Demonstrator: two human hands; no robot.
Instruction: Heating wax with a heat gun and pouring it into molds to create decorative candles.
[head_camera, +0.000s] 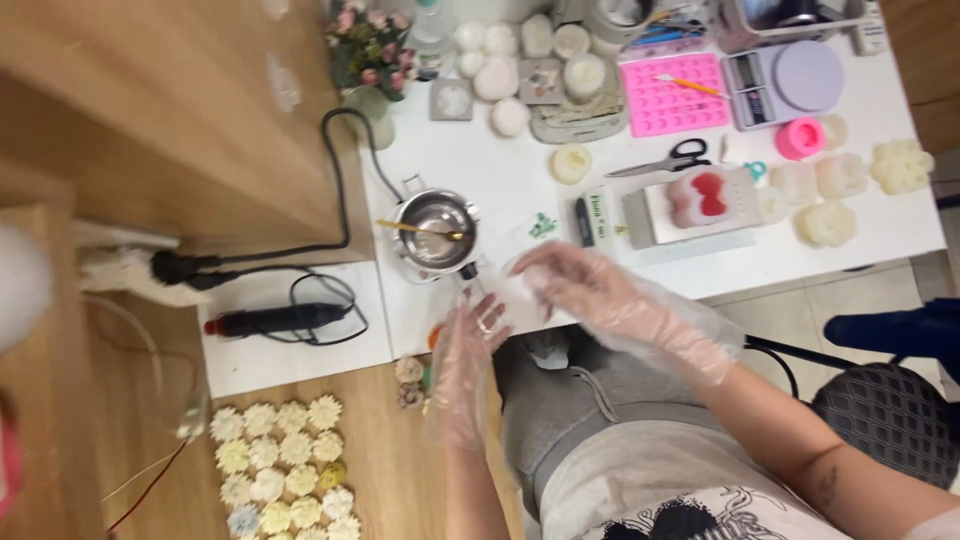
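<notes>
Both my hands wear loose clear plastic gloves. My left hand (470, 350) hangs at the near edge of the white table (500, 190), fingers spread, pulling at glove plastic. My right hand (580, 285) reaches across toward it, fingers curled around a small clear object that is too blurred to name. Just beyond my hands stands a small metal pot (435, 230) with a wooden stick lying across it.
Scissors (665, 160), a pink silicone mould (672, 95), a digital scale (785, 80), a block with a red heart (700, 200) and several white flower candles (845, 180) cover the table. A power cable (335, 170) and a black tool (275, 320) lie left. More flower candles (280, 465) sit on the floor.
</notes>
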